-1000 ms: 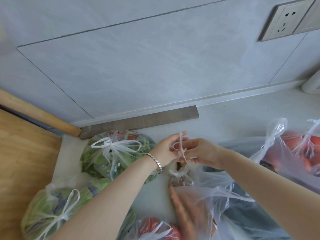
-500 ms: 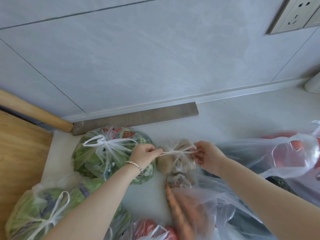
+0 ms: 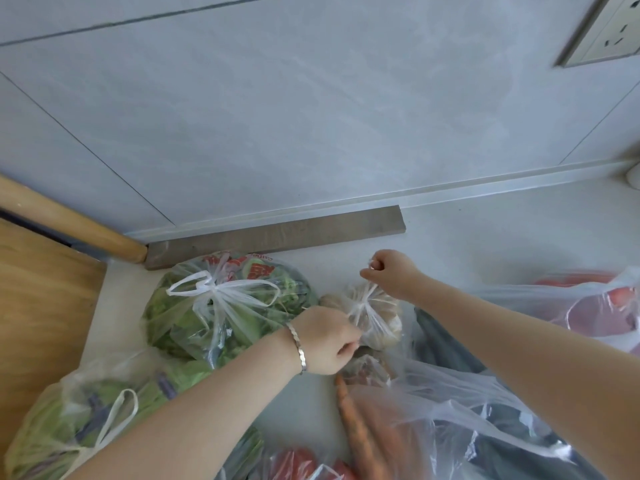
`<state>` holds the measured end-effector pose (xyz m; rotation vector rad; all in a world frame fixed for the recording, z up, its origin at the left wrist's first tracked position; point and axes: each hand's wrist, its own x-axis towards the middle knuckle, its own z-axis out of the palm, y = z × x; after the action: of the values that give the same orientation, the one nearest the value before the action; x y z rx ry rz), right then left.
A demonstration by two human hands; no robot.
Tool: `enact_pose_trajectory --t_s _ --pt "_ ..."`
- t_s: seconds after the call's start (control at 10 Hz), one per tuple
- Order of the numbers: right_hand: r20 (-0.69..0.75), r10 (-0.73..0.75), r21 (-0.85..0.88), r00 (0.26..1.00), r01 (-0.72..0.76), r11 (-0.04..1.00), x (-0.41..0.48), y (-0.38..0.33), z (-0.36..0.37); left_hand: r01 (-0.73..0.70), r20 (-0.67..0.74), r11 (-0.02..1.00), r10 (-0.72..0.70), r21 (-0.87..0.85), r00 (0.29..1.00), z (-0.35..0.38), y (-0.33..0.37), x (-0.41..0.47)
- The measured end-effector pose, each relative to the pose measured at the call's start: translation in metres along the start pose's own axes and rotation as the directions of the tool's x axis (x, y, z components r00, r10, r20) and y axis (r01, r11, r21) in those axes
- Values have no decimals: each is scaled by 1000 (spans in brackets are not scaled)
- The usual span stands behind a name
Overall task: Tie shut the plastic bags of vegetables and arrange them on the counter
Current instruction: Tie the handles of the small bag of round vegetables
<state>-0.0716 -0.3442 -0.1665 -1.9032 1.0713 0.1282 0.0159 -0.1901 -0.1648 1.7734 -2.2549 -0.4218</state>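
Plastic handles [image 3: 369,289] stretch tight between our fists. Our left hand [image 3: 327,341] pinches one end near us. Our right hand [image 3: 394,273] grips the other end farther back. The small bag [image 3: 379,323] sits between them on the counter [image 3: 467,244].

Small bag [image 3: 375,318]: contents pale and rounded, blurred by the plastic; I cannot identify them. One handle strip ends inside my right hand [image 3: 393,271], hidden by my curled fingers [image 3: 372,270]. The other strip runs under my left hand [image 3: 327,341]; the pinch point is out of sight.
Red print on the greens bag [image 3: 225,306]: crumpled, unreadable.
Dark vegetable [image 3: 446,344]: partly covered by my right forearm.
Carrot [image 3: 360,434], second greens bag [image 3: 69,427], red produce [image 3: 298,465]: cut by the bottom edge.
Wall socket [image 3: 613,29], red-filled bag [image 3: 588,317]: cut by the right edge.
White object [image 3: 635,174]: only a sliver, unnameable.
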Motion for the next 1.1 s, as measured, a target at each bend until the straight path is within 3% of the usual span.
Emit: enact_pose_trajectory --t_s 0.1,0.2,0.3,0.4,0.5,0.6,0.7,0.8,0.9,1.0,1.1 --pt "-46 109 5 993 -109 994 5 18 4 -102 172 992 89 68 981 18 -6 -7" --pt "-88 220 154 972 -205 967 1 29 0 -126 129 989 116 72 985 25 -17 -13" --pt "-114 324 439 939 -244 864 -8 38 -1 12 11 997 -13 79 1000 22 -15 -14" --pt "-134 339 731 931 -138 668 -32 38 -4 509 -72 741 -594 -439 801 7 6 -5" --pt "-179 157 775 971 40 630 -68 29 -6 132 373 -351 -825 -927 425 -3 12 8" --pt "-81 -10 727 997 66 683 -90 19 3 -254 467 -612 -759 -748 454 -7 12 8" --pt "37 41 749 998 -55 660 -90 17 8 -224 400 -587 -738 -778 544 -9 19 13" --pt "128 40 763 991 -124 634 -87 13 9 111 319 -315 -752 -943 577 -1 29 23" --pt "191 4 716 982 -142 684 -86 7 13 339 210 35 -723 -940 658 4 30 24" --pt "278 6 760 961 -224 610 -84 9 15 421 154 254 -672 -871 725 0 25 19" --pt "370 26 759 928 -319 568 -81 13 14 462 206 293 -613 -837 763 5 20 18"
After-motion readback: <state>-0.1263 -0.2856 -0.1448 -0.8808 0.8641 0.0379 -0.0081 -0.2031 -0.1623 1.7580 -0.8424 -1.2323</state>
